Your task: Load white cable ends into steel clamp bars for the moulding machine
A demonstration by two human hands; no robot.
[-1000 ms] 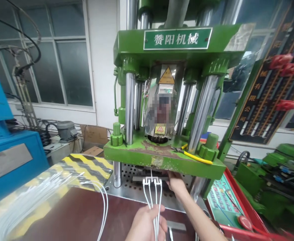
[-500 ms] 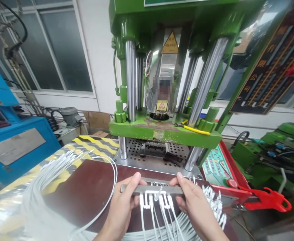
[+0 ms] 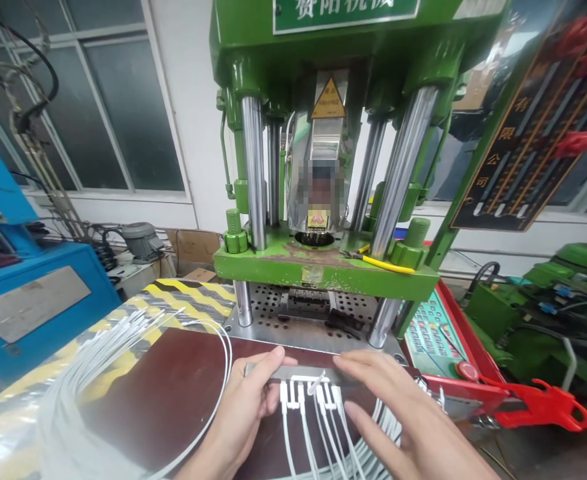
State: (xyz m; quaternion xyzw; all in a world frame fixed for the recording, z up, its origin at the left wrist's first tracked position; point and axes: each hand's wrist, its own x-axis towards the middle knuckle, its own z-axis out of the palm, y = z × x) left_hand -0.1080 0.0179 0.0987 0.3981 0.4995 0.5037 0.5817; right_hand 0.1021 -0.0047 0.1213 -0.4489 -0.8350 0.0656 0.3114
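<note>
My left hand [image 3: 246, 407] pinches the left end of a grey metal mould bar [image 3: 293, 375] between thumb and fingers. At the bar's right end my right hand [image 3: 388, 400] is open, thumb and fingers apart; its fingertips are close to the bar, and I cannot tell whether they touch it. White moulded plastic [image 3: 307, 393], with a frame-like runner and cable ends, sticks out of the bar's near side. Several white cables [image 3: 309, 443] run down from it toward me. Beneath is a dark red-brown board [image 3: 173, 380].
A green press [image 3: 323, 267] with steel columns stands ahead, yellow-handled pliers [image 3: 383, 265] on its plate. Coiled white cables [image 3: 73, 400] lie at left. A control panel [image 3: 433, 333] with a red button and a red plastic tool [image 3: 543, 403] are at right.
My right hand has let go of the bar's right end and opened, fingers spread. My left hand keeps its hold. The camera view has tilted up slightly.
</note>
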